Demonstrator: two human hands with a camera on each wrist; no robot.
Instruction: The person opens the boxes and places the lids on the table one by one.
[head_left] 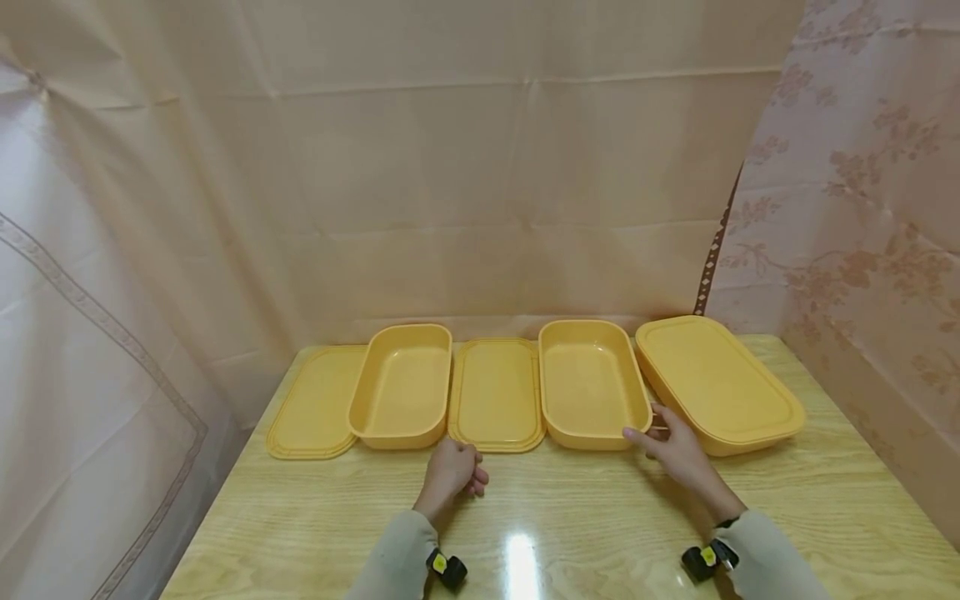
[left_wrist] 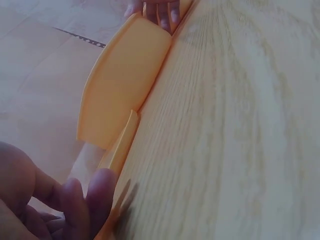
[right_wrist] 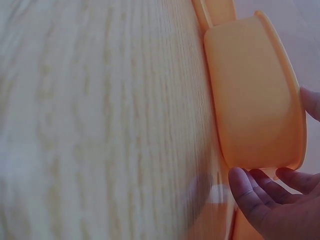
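My right hand (head_left: 675, 450) grips the near right corner of an open yellow container (head_left: 596, 387), its thumb at the rim. In the right wrist view the fingers (right_wrist: 247, 195) lie along the container's side (right_wrist: 255, 95). My left hand (head_left: 450, 471) is at the near edge of a flat yellow lid (head_left: 497, 396), between the two open containers. Its fingers (left_wrist: 102, 190) are loosely bent and overlap the lid's edge (left_wrist: 122, 145) in the left wrist view. Left of that lid stands a second open yellow container (head_left: 402, 383).
Another flat yellow lid (head_left: 318, 404) lies at the far left of the row. At the right end, a lidded yellow container (head_left: 720, 379) sits at an angle. Beige cloth (head_left: 480, 167) hangs behind the wooden table (head_left: 585, 525), and patterned cloth (head_left: 877, 275) at the right.
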